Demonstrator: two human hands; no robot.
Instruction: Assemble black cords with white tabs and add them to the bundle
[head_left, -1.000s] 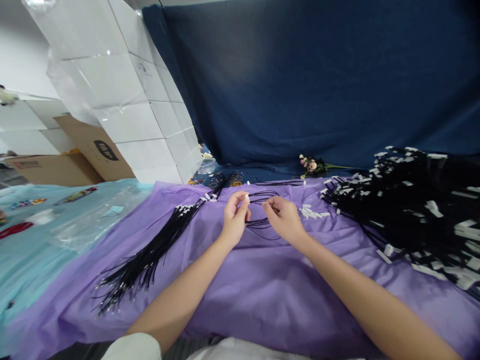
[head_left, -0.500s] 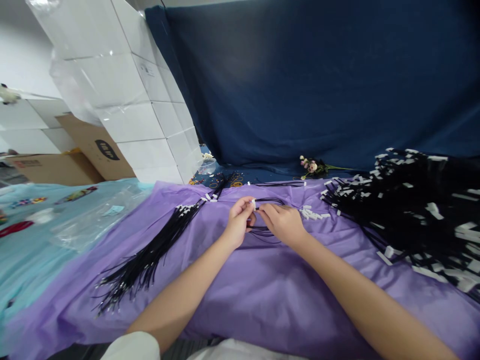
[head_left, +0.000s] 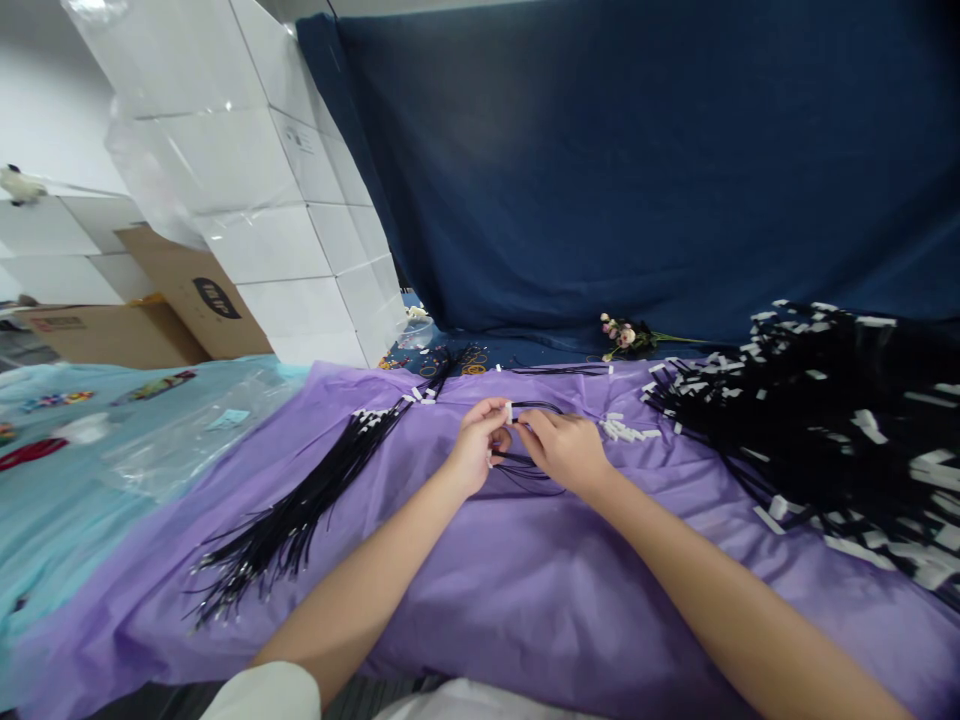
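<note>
Over the middle of the purple cloth my two hands meet at a looped bundle of thin black cords. My left hand is closed, its thumb and forefinger pinching a small white end piece on the cords. Just right of it, my right hand pinches the black cords close to that white piece; its fingertips are partly hidden. The lower side of the loop hangs below my hands, and a second white bit shows beneath my left fingers. Right of my right hand lies a small pile of loose white pieces.
Black cords with white ends lie fanned out at left on the purple cloth. A big heap of white-tagged black cords fills the right. Behind are flowers, a blue curtain and stacked white boxes.
Both hands stay almost in place over the cloth. My left fingers have shifted slightly, and the white bit beneath them now shows more clearly.
</note>
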